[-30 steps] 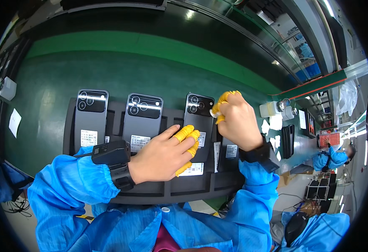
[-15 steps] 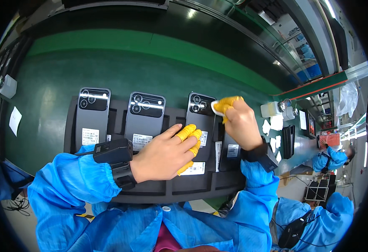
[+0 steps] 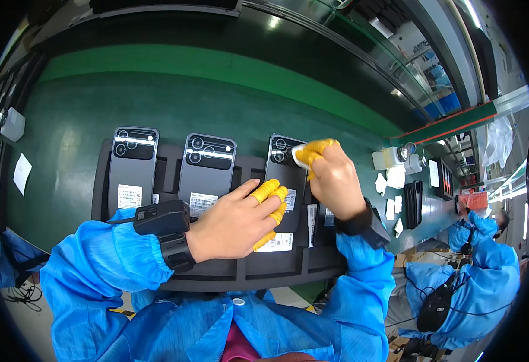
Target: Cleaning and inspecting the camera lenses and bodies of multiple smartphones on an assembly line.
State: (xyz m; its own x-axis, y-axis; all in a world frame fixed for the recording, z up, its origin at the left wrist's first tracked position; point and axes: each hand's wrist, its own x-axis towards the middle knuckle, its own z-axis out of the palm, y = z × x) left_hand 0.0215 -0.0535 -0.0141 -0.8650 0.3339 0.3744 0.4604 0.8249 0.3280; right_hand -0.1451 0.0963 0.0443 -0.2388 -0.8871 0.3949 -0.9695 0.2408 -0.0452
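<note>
Black phone (image 3: pixel 285 175) — glossy back up, white labels — under both hands.

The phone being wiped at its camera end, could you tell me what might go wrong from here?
1. The right hand rubs a small white cloth across the camera lenses of the third phone; any grit on it could scratch them.
2. The left hand steadies that phone only with yellow-capped fingertips, so it might shift in the dark tray.
3. The right sleeve passes over other parts in the tray and could nudge them.
</note>
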